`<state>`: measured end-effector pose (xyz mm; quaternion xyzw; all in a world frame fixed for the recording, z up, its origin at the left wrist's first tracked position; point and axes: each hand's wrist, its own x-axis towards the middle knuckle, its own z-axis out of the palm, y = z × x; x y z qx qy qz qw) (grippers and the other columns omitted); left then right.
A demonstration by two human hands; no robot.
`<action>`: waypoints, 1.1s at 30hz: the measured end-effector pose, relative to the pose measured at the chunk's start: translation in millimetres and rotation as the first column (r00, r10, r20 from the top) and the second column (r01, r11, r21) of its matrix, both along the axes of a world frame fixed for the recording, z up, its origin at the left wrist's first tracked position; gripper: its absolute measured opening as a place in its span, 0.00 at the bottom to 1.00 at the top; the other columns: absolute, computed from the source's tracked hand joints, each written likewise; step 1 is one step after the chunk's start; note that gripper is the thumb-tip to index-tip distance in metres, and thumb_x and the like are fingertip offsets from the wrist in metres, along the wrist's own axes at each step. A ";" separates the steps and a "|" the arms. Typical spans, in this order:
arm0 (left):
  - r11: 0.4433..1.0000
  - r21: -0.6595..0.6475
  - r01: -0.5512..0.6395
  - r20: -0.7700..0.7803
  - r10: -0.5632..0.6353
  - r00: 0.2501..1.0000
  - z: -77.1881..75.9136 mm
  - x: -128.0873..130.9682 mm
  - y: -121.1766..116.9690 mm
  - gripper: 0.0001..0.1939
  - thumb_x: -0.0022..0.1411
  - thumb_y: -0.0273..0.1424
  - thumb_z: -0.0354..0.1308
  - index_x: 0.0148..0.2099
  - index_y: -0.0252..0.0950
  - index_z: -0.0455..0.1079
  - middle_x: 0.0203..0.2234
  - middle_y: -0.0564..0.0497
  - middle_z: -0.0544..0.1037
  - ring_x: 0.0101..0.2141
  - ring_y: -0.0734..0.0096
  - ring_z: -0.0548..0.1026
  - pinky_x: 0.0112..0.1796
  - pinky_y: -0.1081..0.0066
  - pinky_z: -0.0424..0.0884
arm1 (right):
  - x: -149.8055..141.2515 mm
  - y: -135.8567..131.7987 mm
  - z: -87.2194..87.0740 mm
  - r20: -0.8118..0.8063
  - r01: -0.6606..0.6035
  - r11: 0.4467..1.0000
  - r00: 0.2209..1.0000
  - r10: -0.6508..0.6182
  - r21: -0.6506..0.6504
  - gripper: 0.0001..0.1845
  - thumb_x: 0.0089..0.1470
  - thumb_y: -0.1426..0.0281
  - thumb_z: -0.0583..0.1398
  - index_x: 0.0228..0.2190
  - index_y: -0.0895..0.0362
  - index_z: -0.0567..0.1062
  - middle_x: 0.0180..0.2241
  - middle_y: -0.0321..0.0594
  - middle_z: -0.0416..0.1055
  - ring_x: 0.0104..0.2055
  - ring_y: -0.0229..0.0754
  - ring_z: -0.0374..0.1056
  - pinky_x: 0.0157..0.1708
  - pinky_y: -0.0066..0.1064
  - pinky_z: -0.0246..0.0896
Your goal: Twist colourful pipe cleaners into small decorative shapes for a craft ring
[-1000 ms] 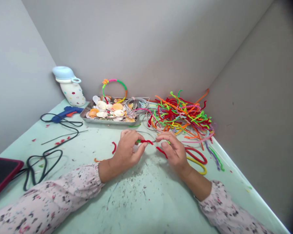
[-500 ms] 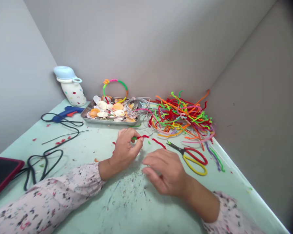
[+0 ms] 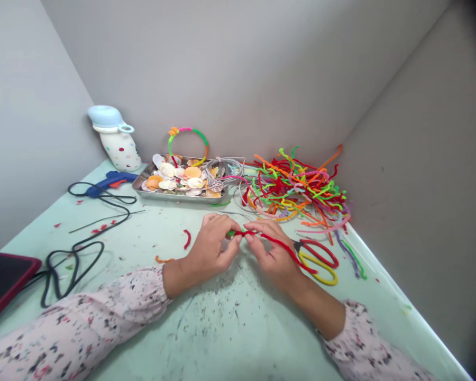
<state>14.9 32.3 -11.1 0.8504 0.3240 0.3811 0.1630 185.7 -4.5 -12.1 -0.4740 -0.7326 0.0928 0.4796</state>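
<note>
Between my two hands runs a red pipe cleaner, its long end draped over the back of my right hand. My left hand pinches it between thumb and forefinger, where a short green piece shows beside the red. Thumb and fingertips of my right hand are closed on it too, close to the left fingertips. Partly behind my right hand lie scissors with one red and one yellow handle; their blades are mostly hidden. A short red pipe cleaner scrap rests left of my left hand.
A metal tray of seashells stands at the back, with a multicoloured pipe cleaner ring and coiled grey wire. Right of it is a pipe cleaner pile. Leftward are a blue glue gun, black cord, bottle and phone.
My right hand has moved up and left to meet my left hand and closed on the red pipe cleaner. Its long end now crosses my right hand.
</note>
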 end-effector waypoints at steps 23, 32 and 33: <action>0.998 0.005 0.069 -0.064 -0.068 0.996 -3.1 2.3 1.6 0.05 0.66 0.29 0.47 0.38 0.36 0.63 0.31 0.49 0.71 0.35 0.65 0.66 0.42 0.61 0.58 | 4.4 6.1 1.2 -0.232 -0.108 0.910 0.973 0.013 -0.401 0.10 0.57 0.66 0.55 0.27 0.56 0.72 0.28 0.35 0.68 0.34 0.39 0.64 0.38 0.31 0.58; 0.998 -0.005 0.059 -0.098 -0.059 0.993 -4.3 1.5 1.4 0.03 0.64 0.28 0.48 0.38 0.36 0.63 0.33 0.49 0.72 0.36 0.65 0.66 0.43 0.60 0.59 | 5.8 9.5 6.2 -0.183 -0.127 0.902 0.982 0.055 -0.413 0.12 0.55 0.67 0.55 0.22 0.57 0.70 0.22 0.33 0.64 0.28 0.37 0.59 0.30 0.29 0.54; 0.998 -0.012 0.053 -0.097 -0.054 0.994 -4.3 1.5 1.5 0.02 0.63 0.28 0.49 0.38 0.37 0.63 0.33 0.49 0.72 0.36 0.64 0.66 0.43 0.60 0.59 | 5.5 9.1 6.3 -0.175 -0.127 0.906 0.983 0.060 -0.404 0.12 0.55 0.67 0.55 0.22 0.57 0.70 0.22 0.32 0.64 0.28 0.37 0.59 0.30 0.28 0.54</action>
